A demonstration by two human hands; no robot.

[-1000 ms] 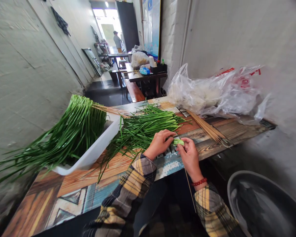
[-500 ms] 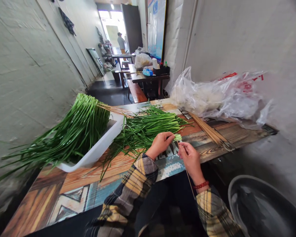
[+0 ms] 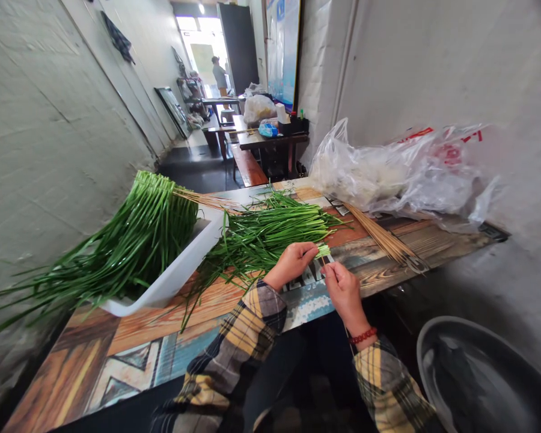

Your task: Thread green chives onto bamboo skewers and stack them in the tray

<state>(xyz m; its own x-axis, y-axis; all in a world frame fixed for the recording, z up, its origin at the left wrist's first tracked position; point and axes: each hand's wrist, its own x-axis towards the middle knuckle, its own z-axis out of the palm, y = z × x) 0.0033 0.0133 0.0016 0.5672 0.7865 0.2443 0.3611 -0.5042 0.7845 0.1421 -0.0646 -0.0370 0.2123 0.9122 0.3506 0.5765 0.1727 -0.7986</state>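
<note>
My left hand (image 3: 293,263) is closed around a small bunch of garlic chives (image 3: 323,251), whose pale cut ends stick out past the fingertips. Just to the right, my right hand (image 3: 345,291) pinches a thin bamboo skewer (image 3: 323,260) near its upper end, close to the stalk ends. Whether the tip has gone into the stalks I cannot tell. The skewer's lower part runs back under the right wrist. Behind my left hand lies a loose pile of chives (image 3: 284,225) on the wood-patterned table (image 3: 135,328).
A white tray (image 3: 180,267) at left holds skewered chives (image 3: 155,222), their skewers pointing right. Loose bamboo skewers (image 3: 381,237) lie at right, near a clear plastic bag (image 3: 365,171). A grey basin (image 3: 478,373) stands low at right. One person (image 3: 219,75) stands by the far doorway.
My right hand has shifted slightly up and left, bringing its fingertips nearer the stalk ends. The left hand keeps its grip. The view has moved a little.
</note>
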